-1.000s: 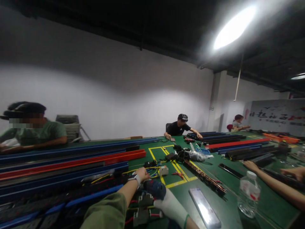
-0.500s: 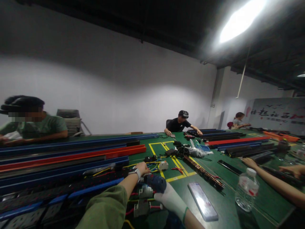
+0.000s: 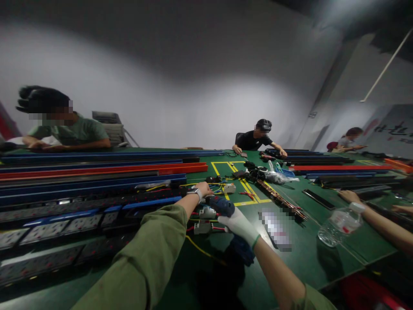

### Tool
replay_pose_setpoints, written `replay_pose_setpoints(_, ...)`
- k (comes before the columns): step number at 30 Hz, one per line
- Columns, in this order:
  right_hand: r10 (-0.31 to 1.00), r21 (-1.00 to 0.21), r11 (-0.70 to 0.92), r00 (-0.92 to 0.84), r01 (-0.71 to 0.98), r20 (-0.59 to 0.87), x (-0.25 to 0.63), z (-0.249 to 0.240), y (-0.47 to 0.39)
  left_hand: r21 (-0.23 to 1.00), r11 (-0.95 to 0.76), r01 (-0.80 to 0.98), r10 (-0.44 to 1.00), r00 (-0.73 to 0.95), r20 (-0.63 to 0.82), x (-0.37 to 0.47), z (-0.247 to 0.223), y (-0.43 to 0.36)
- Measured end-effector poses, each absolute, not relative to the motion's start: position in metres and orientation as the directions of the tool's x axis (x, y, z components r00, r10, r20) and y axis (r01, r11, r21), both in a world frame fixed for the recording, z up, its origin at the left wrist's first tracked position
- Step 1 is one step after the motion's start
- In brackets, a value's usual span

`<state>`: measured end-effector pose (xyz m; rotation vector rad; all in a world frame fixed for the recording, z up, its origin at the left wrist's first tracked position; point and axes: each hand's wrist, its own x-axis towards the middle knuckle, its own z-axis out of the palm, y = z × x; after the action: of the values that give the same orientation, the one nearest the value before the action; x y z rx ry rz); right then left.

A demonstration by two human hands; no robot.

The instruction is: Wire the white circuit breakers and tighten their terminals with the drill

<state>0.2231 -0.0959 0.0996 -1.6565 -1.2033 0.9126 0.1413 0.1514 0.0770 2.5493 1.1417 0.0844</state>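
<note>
My right hand (image 3: 240, 224), in a white glove, grips a blue cordless drill (image 3: 222, 205). Its front end points left towards my left hand, and its dark blue base (image 3: 244, 252) hangs below the glove. My left hand (image 3: 203, 189) is bare, with a watch (image 3: 197, 193) on the wrist. Its fingers are curled at the wired end of a black power strip (image 3: 129, 199), just ahead of the drill; what they hold is hidden. Close by lie a white breaker-like block (image 3: 229, 188) with yellow and blue wires and two grey-white blocks (image 3: 204, 227) with red leads.
Long blue and orange rails (image 3: 174, 168) and socket strips (image 3: 77, 224) cover the left side. Right of my hands are a bundle of copper strips (image 3: 280, 200), a phone (image 3: 275, 230) and a tilted water bottle (image 3: 342, 224). A co-worker's arm (image 3: 380, 224) reaches in from the right.
My view has tilted down and turned left, so the table shows more. The water bottle has gone from upright to tilted beside the co-worker's arm. The drill stays in my right hand.
</note>
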Motion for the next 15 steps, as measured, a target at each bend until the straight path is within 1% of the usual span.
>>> replay_pose_setpoints(4,0.960,-0.937,-0.176,0.263,0.302,-0.095,0.2212,0.1044,-0.0972,0.337,-0.608,0.719,0.737,0.669,-0.097,0.1427,0.0740,0.1557)
replay_pose_setpoints(9,0.952,-0.920,-0.193,0.290,0.341,-0.092,0.2189,0.1081,-0.0996,0.332,-0.624,0.707,0.726,0.682,-0.087,0.1438,0.0745,0.1576)
replay_pose_setpoints(15,0.954,-0.924,-0.197,0.280,0.327,-0.104,0.2188,0.1078,-0.0991,0.340,-0.632,0.696,0.719,0.691,-0.078,0.1444,0.0710,0.1617)
